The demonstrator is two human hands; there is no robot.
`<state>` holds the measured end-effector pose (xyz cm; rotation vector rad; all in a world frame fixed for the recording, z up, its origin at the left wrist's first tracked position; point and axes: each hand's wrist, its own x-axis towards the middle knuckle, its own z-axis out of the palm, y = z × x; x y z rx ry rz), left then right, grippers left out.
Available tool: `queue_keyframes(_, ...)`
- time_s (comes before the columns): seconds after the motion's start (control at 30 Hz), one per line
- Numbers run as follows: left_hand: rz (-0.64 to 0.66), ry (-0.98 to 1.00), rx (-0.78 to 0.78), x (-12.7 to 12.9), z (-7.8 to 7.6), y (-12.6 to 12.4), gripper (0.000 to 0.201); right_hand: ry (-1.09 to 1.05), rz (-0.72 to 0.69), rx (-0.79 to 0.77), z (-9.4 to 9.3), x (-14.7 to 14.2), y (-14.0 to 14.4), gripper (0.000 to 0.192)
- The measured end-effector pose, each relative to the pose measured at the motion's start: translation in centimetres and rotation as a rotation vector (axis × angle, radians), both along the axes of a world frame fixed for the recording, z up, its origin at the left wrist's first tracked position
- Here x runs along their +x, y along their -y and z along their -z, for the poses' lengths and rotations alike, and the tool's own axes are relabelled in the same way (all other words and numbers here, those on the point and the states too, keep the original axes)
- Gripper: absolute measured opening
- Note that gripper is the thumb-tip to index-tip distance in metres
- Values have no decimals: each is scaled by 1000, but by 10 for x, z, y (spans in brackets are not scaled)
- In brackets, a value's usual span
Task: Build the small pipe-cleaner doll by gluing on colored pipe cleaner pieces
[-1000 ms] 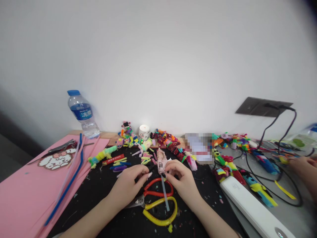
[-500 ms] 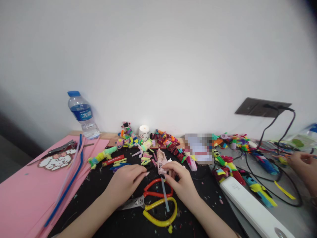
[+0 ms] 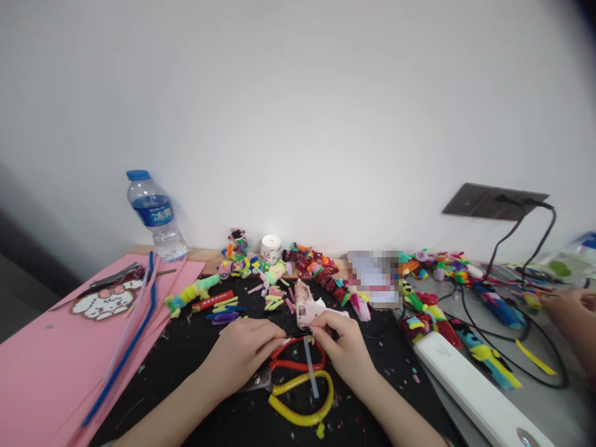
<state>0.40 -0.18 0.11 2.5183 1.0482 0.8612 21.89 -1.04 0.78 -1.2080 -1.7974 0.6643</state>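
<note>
My left hand (image 3: 249, 351) and my right hand (image 3: 338, 341) meet above the black work mat (image 3: 153, 379), fingertips pinched. Between them runs a short, thin black strip (image 3: 298, 333), which looks like a piece of pipe cleaner; both hands grip it. Just behind the fingers lies a pale pink glue gun (image 3: 305, 307), and a translucent glue stick (image 3: 311, 372) sticks out of its back end. Below the hands rest scissors (image 3: 321, 413) with one red and one yellow handle. Their blades are mostly hidden under my left hand and forearm.
Several pipe-cleaner figures (image 3: 328, 282) line the wall beside a paper cup (image 3: 270, 249). A water bottle (image 3: 161, 217) stands left by pink sheets (image 3: 41, 366). On the right are a long white device (image 3: 475, 385), black cables (image 3: 563, 366) and another person's hand (image 3: 570, 310).
My left hand has moved right, toward my right hand, and the black strip now spans between the fingertips. The other person's hand at the right has shifted slightly.
</note>
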Motion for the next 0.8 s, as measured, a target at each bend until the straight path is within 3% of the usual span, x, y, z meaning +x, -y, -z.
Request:
queue_keyframes(0.3, -262, 59, -149, -2, -7, -4, 14, -50, 93, 5, -3, 1, 0, 17)
queue_keyframes(0.53, -277, 28, -149, -1, -11, -1, 27, -58, 89, -9, -3, 1, 0, 18)
queue_keyframes(0.8, -198, -6, -186, -1, -8, -2, 38, -79, 83, -38, -4, 0, 0, 18)
